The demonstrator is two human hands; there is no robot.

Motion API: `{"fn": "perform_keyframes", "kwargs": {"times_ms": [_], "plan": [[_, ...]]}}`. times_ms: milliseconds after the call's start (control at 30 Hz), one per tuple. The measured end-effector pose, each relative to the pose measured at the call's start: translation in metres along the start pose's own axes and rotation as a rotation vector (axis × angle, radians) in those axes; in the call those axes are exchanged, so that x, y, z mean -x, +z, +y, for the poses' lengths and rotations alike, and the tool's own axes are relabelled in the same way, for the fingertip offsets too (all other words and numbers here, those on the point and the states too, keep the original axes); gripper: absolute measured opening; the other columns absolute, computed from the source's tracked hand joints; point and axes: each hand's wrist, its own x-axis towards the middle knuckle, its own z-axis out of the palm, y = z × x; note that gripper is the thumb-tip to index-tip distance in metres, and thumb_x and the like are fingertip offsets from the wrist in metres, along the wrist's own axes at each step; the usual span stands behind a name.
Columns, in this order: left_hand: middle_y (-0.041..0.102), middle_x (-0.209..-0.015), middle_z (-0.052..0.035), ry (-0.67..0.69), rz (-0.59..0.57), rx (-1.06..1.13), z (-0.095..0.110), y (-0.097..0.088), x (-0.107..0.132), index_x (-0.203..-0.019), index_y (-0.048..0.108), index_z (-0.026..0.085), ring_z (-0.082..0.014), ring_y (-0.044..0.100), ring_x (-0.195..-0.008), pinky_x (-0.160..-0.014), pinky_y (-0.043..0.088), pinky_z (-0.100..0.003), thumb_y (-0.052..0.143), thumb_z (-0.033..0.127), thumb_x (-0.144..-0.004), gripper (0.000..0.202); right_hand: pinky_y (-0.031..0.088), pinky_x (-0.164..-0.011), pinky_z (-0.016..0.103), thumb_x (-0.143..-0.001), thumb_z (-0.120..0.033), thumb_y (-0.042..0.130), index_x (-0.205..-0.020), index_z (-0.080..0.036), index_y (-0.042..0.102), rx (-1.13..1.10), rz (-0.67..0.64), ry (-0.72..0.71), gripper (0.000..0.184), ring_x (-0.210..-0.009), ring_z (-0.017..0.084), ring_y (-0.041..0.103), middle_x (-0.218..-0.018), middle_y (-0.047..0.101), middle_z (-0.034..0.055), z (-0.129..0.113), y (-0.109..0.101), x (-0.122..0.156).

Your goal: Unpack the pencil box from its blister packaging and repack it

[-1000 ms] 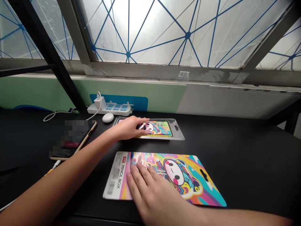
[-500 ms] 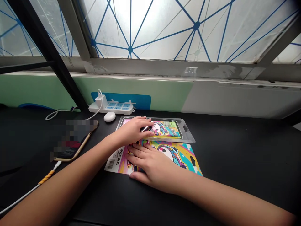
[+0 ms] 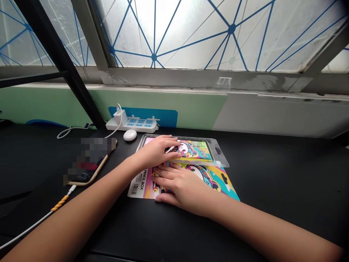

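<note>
A clear plastic blister shell (image 3: 222, 158) lies on the black table, with a colourful pencil box (image 3: 203, 154) bearing a cartoon bear inside it. My left hand (image 3: 155, 150) rests on the shell's left part, fingers stretched to the right over the box. Nearer to me is a flat printed card (image 3: 229, 186) marked "PENCIL BOX", with a barcode at its left end. My right hand (image 3: 184, 185) lies flat on this card, fingers spread. The card's far edge meets the shell's near edge and appears to slip slightly beneath it. Both hands cover parts of the prints.
To the left lies a phone (image 3: 95, 171), partly blurred out, with a white cable (image 3: 29, 229) plugged in. A power strip (image 3: 139, 125) with a charger stands by the wall, and a white rounded case (image 3: 130, 135) is before it. A black slanted post (image 3: 62, 69) rises at left.
My right hand has slid the card slightly away from me and to the right, closer against the shell. My left hand stays on the shell. The whole view has shifted a little.
</note>
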Motion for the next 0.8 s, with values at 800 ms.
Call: {"fn": "perform_keyframes", "kwargs": {"times_ms": [800], "plan": [[0.066,-0.143,-0.0091,0.034,0.026,-0.005,-0.003,-0.003,0.000,-0.132,0.072,0.022,-0.0295,0.050,-0.144,-0.119,0.042,-0.043,0.071,0.042,-0.092,0.045,0.051,-0.091,0.044,-0.102,-0.048,0.054,-0.103,-0.015,0.072,0.285,0.057,-0.142,0.038,-0.095,0.028,0.065,-0.097,0.074,0.0127,0.006,0.007,-0.009]]}}
